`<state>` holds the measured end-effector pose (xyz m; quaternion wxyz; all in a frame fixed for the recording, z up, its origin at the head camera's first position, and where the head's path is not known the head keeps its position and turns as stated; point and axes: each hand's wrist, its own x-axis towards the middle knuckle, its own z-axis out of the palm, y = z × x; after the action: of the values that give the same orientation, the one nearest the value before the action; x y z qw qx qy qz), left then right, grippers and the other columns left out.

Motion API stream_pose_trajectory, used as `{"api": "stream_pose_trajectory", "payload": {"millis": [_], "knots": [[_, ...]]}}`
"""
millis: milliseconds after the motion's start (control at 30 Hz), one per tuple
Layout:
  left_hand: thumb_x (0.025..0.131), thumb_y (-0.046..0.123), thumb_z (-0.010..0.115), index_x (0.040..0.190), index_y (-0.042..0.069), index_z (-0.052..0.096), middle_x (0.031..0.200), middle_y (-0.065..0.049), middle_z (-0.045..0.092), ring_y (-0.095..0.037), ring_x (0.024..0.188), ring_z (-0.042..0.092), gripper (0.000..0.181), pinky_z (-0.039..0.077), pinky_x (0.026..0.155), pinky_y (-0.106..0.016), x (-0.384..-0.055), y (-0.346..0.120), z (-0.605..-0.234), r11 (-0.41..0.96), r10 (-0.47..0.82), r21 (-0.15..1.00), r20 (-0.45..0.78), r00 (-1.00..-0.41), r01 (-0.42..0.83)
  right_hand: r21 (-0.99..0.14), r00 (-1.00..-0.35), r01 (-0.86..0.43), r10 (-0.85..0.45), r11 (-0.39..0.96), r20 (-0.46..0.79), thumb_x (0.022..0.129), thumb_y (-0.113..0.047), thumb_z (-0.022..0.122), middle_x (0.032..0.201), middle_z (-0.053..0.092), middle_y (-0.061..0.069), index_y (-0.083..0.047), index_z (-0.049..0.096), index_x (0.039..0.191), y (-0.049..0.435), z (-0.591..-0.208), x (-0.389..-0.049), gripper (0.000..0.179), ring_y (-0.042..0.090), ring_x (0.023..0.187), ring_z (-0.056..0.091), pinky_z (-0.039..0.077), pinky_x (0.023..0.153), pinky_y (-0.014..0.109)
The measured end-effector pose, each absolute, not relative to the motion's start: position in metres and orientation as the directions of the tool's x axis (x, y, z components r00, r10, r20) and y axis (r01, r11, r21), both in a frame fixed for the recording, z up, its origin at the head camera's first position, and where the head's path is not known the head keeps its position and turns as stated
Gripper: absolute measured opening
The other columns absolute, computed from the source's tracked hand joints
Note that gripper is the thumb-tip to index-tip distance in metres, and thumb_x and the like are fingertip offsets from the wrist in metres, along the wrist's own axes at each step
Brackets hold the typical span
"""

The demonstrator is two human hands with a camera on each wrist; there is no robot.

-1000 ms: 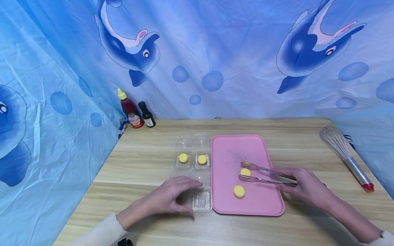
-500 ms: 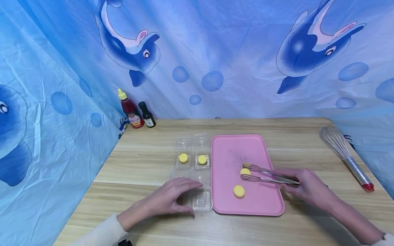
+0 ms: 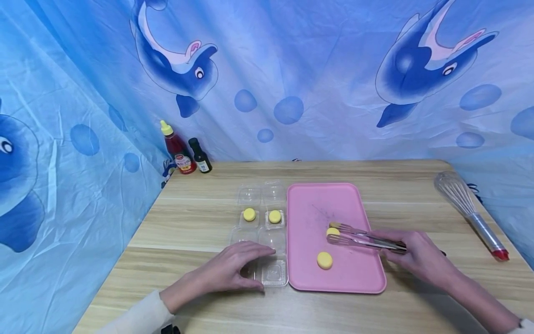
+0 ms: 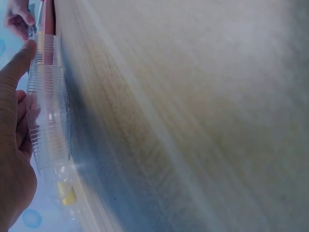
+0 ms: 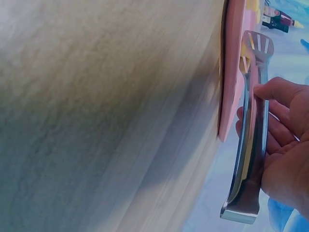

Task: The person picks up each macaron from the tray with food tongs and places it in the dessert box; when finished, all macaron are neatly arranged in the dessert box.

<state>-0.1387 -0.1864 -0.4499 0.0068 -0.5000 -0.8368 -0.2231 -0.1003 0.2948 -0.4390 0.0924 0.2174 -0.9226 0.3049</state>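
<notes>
My right hand point(image 3: 421, 255) grips a pair of metal tongs point(image 3: 367, 244) over the pink tray point(image 3: 306, 273). The two slotted heads of the tongs lie either side of a yellow macaron point(image 3: 333, 233); whether both touch it I cannot tell. Nearer me on the tray lies a second yellow macaron point(image 3: 325, 260). My left hand point(image 3: 231, 264), thumb and index finger spread apart, is at the near clear plastic box point(image 3: 274, 273). In the left wrist view the thumb point(image 4: 18, 60) lies at the box's rim, the other fingers partly behind the plastic.
Farther back, clear plastic boxes hold one yellow macaron point(image 3: 249, 214) and another yellow macaron point(image 3: 275, 216), lids raised. A whisk point(image 3: 471, 213) lies at the table's right edge. A red sauce bottle point(image 3: 179, 150) and a small dark bottle point(image 3: 200, 157) stand back left.
The tongs have shifted slightly to the right, and their heads have drawn a little closer together around the macaron. My left hand has stayed in place.
</notes>
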Motion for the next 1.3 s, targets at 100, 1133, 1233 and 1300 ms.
{"api": "stream_pose_trajectory", "payload": {"millis": [100,1133,1233,1300], "knots": [[0.087,0.050,0.087,0.152,0.019,0.057,0.149,0.005,0.062,-0.015,0.135,0.059,0.078,0.050,0.113,-0.042,-0.139,-0.186,-0.450,0.405,0.834,0.368,0.228,-0.503,0.837,-0.522,-0.890,-0.454,-0.338,0.722,0.306,0.080,-0.002,0.090,0.115,0.080,0.008,-0.010,0.080,0.124,0.293,-0.438,-0.100,0.046,0.003,0.087,0.065,0.053,0.064,0.022],[0.085,0.051,0.087,0.152,0.018,0.058,0.148,0.005,0.062,-0.015,0.134,0.060,0.080,0.050,0.114,-0.042,-0.138,-0.186,-0.450,0.407,0.829,0.375,0.231,-0.510,0.833,-0.647,-0.781,-0.606,-0.496,0.462,0.378,0.077,0.015,0.084,0.115,0.080,0.004,-0.008,0.078,0.126,0.220,-0.428,-0.102,0.055,0.006,0.090,0.070,0.061,0.068,0.021],[0.085,0.051,0.087,0.151,0.017,0.059,0.148,0.004,0.063,-0.015,0.134,0.060,0.080,0.050,0.113,-0.042,-0.138,-0.186,-0.450,0.406,0.829,0.374,0.234,-0.509,0.834,-0.660,-0.761,-0.619,-0.533,0.425,0.371,0.078,0.015,0.084,0.114,0.080,0.005,-0.006,0.077,0.126,0.210,-0.428,-0.101,0.052,0.007,0.093,0.072,0.064,0.071,0.026],[0.085,0.051,0.087,0.151,0.017,0.059,0.148,0.005,0.063,-0.015,0.134,0.060,0.079,0.051,0.113,-0.042,-0.138,-0.187,-0.450,0.407,0.828,0.372,0.235,-0.509,0.834,-0.671,-0.755,-0.618,-0.547,0.410,0.361,0.079,0.014,0.084,0.114,0.080,0.004,-0.007,0.077,0.127,0.204,-0.428,-0.100,0.053,0.011,0.099,0.073,0.066,0.077,0.031]]}}
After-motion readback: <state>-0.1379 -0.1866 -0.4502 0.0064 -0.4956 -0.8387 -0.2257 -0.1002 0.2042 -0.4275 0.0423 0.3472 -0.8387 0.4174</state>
